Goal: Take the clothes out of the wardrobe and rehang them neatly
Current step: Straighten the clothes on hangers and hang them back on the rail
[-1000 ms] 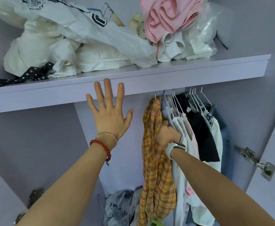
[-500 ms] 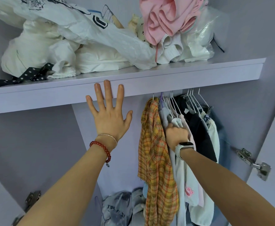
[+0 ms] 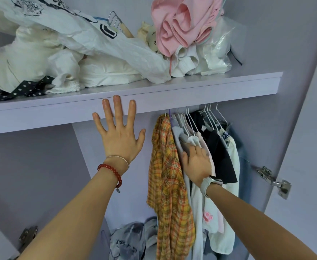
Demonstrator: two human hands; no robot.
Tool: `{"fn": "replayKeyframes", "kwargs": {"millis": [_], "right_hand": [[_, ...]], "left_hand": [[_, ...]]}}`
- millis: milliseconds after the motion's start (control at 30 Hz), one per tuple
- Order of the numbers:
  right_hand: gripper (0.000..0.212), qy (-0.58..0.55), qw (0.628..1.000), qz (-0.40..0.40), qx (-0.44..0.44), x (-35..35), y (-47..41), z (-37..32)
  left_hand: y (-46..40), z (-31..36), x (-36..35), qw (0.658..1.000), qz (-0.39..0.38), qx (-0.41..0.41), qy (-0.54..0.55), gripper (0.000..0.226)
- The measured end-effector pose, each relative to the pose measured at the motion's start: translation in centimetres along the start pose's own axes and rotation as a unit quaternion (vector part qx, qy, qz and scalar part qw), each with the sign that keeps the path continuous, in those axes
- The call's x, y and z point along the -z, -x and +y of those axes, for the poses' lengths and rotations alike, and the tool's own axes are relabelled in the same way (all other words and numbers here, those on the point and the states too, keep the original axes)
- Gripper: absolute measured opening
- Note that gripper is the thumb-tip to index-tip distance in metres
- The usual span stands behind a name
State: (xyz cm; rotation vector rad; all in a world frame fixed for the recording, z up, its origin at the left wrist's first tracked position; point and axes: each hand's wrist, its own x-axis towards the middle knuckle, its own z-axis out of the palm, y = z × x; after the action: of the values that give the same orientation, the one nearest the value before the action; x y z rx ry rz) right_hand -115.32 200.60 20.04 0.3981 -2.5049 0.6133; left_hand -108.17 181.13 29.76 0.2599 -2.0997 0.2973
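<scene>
Pale shirts point(image 3: 195, 141), right hand point(image 3: 197, 164) now flattened.

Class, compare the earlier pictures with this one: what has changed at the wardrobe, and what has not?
The right hand let go of the plaid shirt, shifted right and now lies with straighter fingers on the pale clothes beside it. The left hand stayed spread flat against the shelf edge.

arms: bare, no sleeves | left hand point(image 3: 120, 139): wrist wears red round-bead bracelet point(image 3: 110, 172) with small charm, plus thin silver chain bracelet point(image 3: 118, 158) | right hand point(image 3: 197, 164): wrist wears pale grey-banded smartwatch point(image 3: 208, 183)
</scene>
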Motion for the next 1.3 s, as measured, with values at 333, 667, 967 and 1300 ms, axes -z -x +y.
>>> {"fn": "replayKeyframes", "kwargs": {"millis": [333, 667, 967, 1300], "right_hand": [[0.053, -0.073, 0.989, 0.026, -0.128, 5.0, 19.5, 7.0], [0.076, 0.058, 0.822, -0.036, -0.566, 14.7, 51.8, 12.8], [0.041, 0.089, 0.572, 0.089, -0.810, 23.2, 76.4, 9.2], [0.040, 0.063, 0.320, 0.185, -0.927, 28.3, 98.1, 6.6]], "left_hand": [[16.4, 10.7, 0.9, 0.940, -0.180, -0.037, 0.288, 0.059], [39.1, 27.9, 11.6, 0.700, -0.442, -0.384, 0.409, 0.049], [52.9, 37.9, 29.3, 0.470, -0.425, -0.650, 0.420, 0.056], [70.4, 42.5, 44.0, 0.303, -0.390, -0.800, 0.341, 0.056]]}}
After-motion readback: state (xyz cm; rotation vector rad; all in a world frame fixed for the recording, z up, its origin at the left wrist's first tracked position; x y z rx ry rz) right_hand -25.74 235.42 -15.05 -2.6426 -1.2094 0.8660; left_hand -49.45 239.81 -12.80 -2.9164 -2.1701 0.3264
